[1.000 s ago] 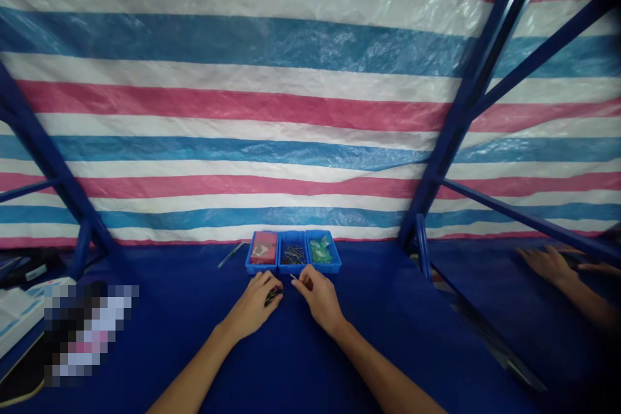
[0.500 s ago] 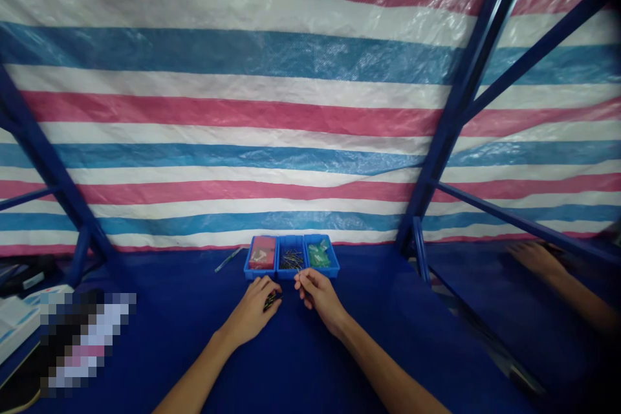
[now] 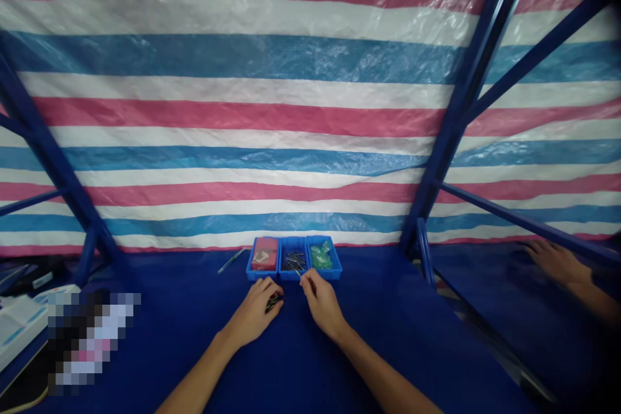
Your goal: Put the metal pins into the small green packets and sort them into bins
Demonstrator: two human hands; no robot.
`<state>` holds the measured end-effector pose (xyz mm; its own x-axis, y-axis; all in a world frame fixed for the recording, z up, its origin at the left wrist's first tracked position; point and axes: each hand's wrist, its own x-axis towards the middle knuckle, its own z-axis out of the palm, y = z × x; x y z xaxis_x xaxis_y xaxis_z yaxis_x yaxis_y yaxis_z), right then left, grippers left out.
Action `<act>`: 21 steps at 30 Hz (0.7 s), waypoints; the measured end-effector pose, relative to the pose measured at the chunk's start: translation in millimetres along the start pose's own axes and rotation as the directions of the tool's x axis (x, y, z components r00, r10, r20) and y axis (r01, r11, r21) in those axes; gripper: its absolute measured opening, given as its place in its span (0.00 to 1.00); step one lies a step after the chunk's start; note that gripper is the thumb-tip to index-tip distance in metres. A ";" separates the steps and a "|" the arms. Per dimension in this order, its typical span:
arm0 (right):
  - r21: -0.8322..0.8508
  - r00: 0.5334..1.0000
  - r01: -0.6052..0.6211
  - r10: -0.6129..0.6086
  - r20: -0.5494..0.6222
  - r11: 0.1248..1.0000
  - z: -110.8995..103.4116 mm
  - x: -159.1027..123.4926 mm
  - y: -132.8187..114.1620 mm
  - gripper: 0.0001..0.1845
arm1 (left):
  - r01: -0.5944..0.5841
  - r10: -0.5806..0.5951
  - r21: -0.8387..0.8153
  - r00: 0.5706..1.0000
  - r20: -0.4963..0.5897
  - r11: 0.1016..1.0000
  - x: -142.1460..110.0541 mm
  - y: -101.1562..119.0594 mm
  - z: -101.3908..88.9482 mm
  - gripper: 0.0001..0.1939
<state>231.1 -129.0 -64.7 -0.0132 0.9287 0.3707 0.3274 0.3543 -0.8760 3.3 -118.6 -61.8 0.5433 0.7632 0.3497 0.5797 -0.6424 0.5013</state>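
My left hand is curled on the blue table, closed around several small dark, shiny screws that show between thumb and fingers. Just in front of the bins, my right hand is pinched, and a thin pale metal screw sticks out from its fingertips toward the middle bin. That blue middle bin contains a pile of loose screws. Joined on its left is a blue bin with a red lining and small bagged pieces. The right blue bin contains green plastic bags.
A pen lies left of the bins. White boxes and a blurred-out item sit at the far left. Blue metal posts rise on both sides before a striped tarp. Another person's hand rests on the neighbouring table.
My right hand has turned so its fingers close in toward the middle bin, and the thin screw now shows at its tips. My left hand stays closed on its screws.
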 end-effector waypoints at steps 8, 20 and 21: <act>-0.249 0.987 0.160 -0.160 0.019 0.955 1.2 -4.8 -3.3 0.09 | -0.005 0.005 0.002 1.000 0.009 1.000 -0.3 -2.9 2.2 0.06; 0.421 0.960 -0.261 0.277 0.023 0.869 4.8 7.9 -1.6 0.22 | 0.001 -0.001 0.008 1.000 0.001 1.000 0.0 -0.7 0.3 0.05; 0.443 0.953 -0.283 0.300 0.032 0.851 4.2 8.3 -3.1 0.21 | -0.001 0.001 0.010 1.000 0.000 1.000 0.0 -0.8 0.1 0.05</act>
<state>226.0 -121.9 -60.2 0.0558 0.9952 0.0806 -0.1360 0.0875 -0.9868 2.9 -118.1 -62.2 0.5437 0.7625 0.3507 0.5851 -0.6439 0.4930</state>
